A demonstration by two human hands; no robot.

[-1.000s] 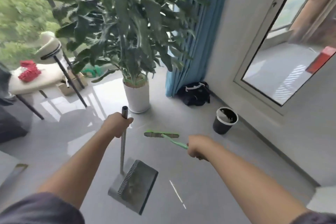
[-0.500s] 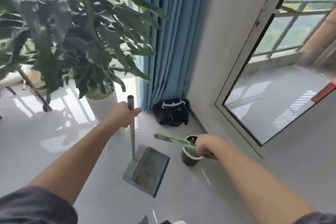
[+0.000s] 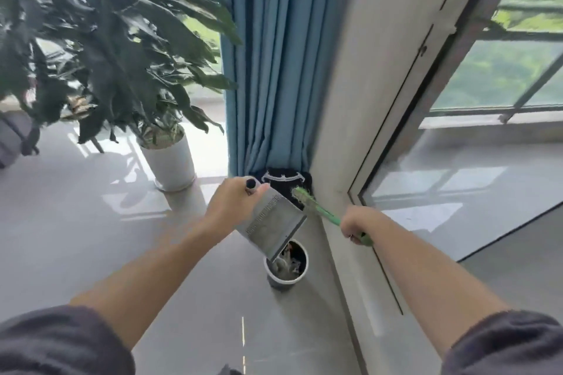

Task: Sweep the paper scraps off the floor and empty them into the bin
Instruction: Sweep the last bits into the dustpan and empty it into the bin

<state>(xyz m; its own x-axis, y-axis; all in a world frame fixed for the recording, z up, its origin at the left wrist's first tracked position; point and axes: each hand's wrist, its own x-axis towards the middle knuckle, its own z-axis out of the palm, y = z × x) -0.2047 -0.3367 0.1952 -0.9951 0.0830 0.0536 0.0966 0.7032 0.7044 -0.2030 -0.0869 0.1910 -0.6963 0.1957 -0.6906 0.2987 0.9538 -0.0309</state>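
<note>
Paper scraps (image 3: 288, 265) mostly in the bin (image 3: 286, 278) already, lower centre of frame, pale crumpled bits visible inside. Dustpan (image 3: 271, 224) tilted steep, lip down right over the bin's rim on its left side, looks touching or nearly, can't tell. Left hand (image 3: 234, 202) wrapped tight round the top of the pan's handle, fist closed on it. Right hand (image 3: 355, 224) closed on the green brush (image 3: 316, 208), centre-right; bristle end up by the pan's upper right edge, not inside it.

Step in hand, my read: dumping, near done.

To do it well:
- keep lip over the opening, bin is narrow vs pan width, so funnel off one corner
- hold the steep tilt, small shake
- brush down the pan face w/ right hand if anything sticks; pan's inside not visible from here
- bin is light-looking, don't lean the pan on the rim, could tip

Around: bin sits on grey floor (image 3: 91, 237) near the wall base, black bag (image 3: 283, 181) behind under the blue curtain (image 3: 274, 70), potted plant (image 3: 167, 158) left. Thin white strip (image 3: 242, 330) on the floor at bottom centre, maybe a leftover scrap
</note>
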